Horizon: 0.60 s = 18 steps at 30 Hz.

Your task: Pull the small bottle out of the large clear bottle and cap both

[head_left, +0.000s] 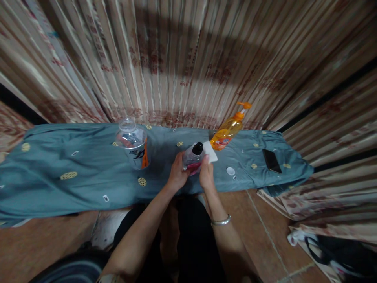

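Between my hands is a small clear bottle (pixel 192 158) with a black cap and a pink lower part, tilted over the cloth-covered surface. My left hand (pixel 178 173) wraps round its left side. On the other side, my right hand (pixel 207 173) is closed on a folded white tissue or cloth (pixel 211 152), held against or right beside the bottle. Just beyond the tissue, an orange pump bottle (pixel 226 133) of yellow-orange liquid appears to stand. Left of my hands is a large clear plastic jar (pixel 136 151) with an orange and black label.
A blue-green patterned cloth (pixel 94 165) covers the long, low surface. To the right lie a small white disc (pixel 231 171) and a dark phone (pixel 271 161). Pleated curtains (pixel 176 59) hang behind. A black bag (pixel 344 251) rests on the floor at lower right.
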Each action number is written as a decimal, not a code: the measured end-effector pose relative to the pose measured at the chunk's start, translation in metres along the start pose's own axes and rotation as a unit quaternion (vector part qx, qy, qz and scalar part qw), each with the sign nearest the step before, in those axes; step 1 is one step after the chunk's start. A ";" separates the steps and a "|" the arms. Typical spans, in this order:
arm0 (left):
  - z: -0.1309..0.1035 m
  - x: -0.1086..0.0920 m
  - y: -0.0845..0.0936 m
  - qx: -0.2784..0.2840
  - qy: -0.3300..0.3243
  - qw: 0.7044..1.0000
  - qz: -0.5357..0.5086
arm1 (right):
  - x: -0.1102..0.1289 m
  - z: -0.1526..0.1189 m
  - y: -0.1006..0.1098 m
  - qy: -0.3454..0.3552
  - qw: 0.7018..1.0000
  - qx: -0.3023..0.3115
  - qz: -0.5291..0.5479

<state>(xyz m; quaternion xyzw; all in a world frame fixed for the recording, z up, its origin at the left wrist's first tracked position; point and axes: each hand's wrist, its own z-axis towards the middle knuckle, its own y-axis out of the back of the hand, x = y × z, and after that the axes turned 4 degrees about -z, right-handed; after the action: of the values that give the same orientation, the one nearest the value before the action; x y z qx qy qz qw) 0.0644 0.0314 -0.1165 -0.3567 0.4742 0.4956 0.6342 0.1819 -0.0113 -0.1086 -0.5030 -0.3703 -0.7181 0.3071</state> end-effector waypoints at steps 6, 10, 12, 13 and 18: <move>-0.002 -0.018 0.010 -0.001 0.020 0.998 -0.062 | -0.006 0.029 -0.004 -0.138 0.978 0.074 0.141; -0.001 -0.023 0.017 -0.011 0.024 0.997 -0.079 | -0.025 0.019 -0.018 -0.187 0.958 0.101 0.195; -0.002 -0.024 0.020 -0.022 0.021 0.996 -0.079 | -0.029 0.010 -0.026 -0.203 0.946 0.106 0.230; -0.002 -0.024 0.021 -0.028 0.019 0.997 -0.076 | -0.031 0.006 -0.029 -0.208 0.941 0.107 0.245; -0.002 -0.018 0.026 -0.059 0.016 0.998 -0.033 | -0.033 -0.018 -0.040 -0.192 0.934 0.104 0.282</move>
<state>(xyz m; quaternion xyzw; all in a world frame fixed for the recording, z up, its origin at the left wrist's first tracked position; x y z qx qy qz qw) 0.0375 0.0315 -0.0998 -0.4163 0.4423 0.4961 0.6205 0.1499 -0.0030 -0.1526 -0.6801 -0.3376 -0.4495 0.4706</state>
